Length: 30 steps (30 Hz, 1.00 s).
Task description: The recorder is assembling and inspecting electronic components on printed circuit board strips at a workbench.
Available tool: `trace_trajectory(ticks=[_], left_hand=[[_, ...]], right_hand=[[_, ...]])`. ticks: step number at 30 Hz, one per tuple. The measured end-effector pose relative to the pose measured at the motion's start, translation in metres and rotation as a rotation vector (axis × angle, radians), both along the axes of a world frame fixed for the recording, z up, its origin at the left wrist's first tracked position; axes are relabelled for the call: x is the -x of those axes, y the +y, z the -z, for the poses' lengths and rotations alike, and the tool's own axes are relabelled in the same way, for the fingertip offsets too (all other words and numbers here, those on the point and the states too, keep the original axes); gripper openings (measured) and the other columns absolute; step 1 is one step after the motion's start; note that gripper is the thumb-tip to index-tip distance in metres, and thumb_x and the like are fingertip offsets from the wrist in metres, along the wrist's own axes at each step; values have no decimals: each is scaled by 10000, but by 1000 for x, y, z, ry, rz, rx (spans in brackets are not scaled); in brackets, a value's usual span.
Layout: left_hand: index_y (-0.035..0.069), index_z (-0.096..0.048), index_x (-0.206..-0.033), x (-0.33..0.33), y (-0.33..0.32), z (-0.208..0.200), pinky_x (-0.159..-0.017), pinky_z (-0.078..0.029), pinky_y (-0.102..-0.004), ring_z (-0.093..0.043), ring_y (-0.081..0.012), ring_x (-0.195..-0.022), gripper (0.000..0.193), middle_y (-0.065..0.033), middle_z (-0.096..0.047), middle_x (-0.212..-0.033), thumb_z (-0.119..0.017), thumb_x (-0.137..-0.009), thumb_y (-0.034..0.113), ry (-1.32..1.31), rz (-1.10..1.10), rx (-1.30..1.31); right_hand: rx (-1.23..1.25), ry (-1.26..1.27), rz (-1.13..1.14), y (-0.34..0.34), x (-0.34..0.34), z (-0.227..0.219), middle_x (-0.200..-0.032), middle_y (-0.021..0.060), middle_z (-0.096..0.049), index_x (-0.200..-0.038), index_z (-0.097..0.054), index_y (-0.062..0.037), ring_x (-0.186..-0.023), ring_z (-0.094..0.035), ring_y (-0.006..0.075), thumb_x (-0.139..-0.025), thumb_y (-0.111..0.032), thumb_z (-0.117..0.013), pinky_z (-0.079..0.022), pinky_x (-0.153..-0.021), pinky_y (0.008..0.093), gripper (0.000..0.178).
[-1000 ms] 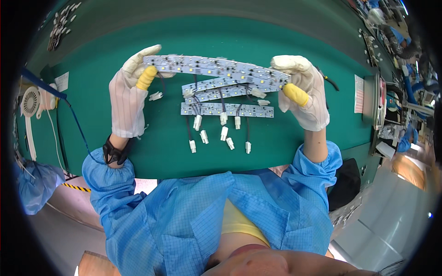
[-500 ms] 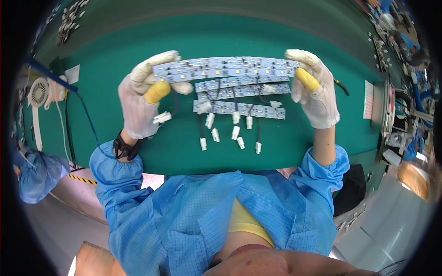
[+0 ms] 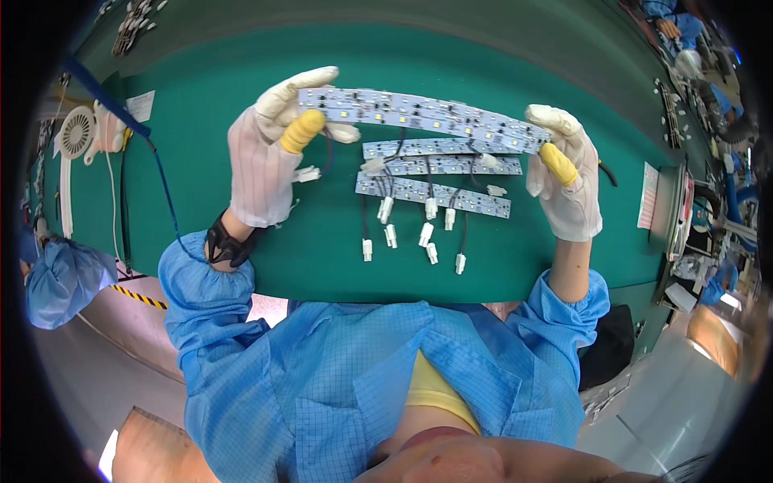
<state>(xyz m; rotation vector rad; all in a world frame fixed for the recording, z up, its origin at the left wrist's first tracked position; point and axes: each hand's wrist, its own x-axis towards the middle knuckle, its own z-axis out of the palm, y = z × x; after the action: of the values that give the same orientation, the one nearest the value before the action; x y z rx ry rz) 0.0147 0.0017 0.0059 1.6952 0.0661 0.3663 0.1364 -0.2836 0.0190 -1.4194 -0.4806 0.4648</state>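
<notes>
While the green table [image 3: 322,270] spreads out beneath all our fingers, we've got both gloved hands up, well apart: our left hand [image 3: 267,153] pinches one end between yellow-capped thumb [image 3: 303,133] and fingers, our right hand [image 3: 568,173] grips the other, and what they share is a long pale light strip [image 3: 427,114]. Its long axis runs crosswise from fingers to fingers, the right end dipping toward us, so neither hand has it closer! Next in size, three loose strips [image 3: 451,166] lie between the hands, on our side of the held one, their ends near our fingers left and right. Smallest now, white connectors [image 3: 426,234] sit nearer us than either grip, and one plug [image 3: 307,174] shows just below our left thumb.
</notes>
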Motion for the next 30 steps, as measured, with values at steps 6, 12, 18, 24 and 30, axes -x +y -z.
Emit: trace_trajectory(ticks=[6, 12, 18, 24, 30], left_hand=[[-33, -505, -1227, -1, 0, 6, -840, -443, -257, -621, -99, -813, 491, -83, -689, -765, -560, -903, 332, -11, 4, 22], [-50, -500, -1221, 4, -3, 6, -856, -434, -268, -615, -98, -838, 515, -83, -688, -761, -566, -898, 346, -41, 52, 71], [-35, -509, -1219, -4, -10, -3, -829, -435, -246, -612, -104, -828, 461, -84, -687, -787, -547, -916, 310, 58, -44, -27], [-38, -504, -1227, -8, -2, 11, -770, -438, -222, -610, -108, -811, 447, -77, -677, -829, -528, -928, 294, 89, -101, -14], [-45, -440, -1275, -1, 1, 11, -709, -480, -248, -623, -123, -763, 519, -101, -663, -854, -572, -905, 294, 26, -39, 137]], right_hand=[[-18, 113, 0, 0, 1, -8, -927, 64, -576, -1182, -478, 48, -534, -493, 40, -822, -213, -655, -378, -453, 153, 478], [3, 121, 11, -5, -1, -5, -791, 49, -608, -1163, -532, 11, -515, -476, 43, -855, -172, -613, -293, -423, 169, 368], [-42, 156, -48, -3, 6, -13, -792, 69, -620, -1172, -533, 8, -527, -494, 45, -829, -207, -644, -327, -434, 171, 421], [-56, 140, -144, -5, 5, -20, -976, 80, -598, -1187, -477, 66, -595, -535, 50, -774, -305, -708, -377, -485, 147, 601], [145, 63, -28, 0, -2, -15, -645, 8, -574, -1161, -548, -18, -478, -451, 35, -868, -202, -587, -283, -423, 156, 348]])
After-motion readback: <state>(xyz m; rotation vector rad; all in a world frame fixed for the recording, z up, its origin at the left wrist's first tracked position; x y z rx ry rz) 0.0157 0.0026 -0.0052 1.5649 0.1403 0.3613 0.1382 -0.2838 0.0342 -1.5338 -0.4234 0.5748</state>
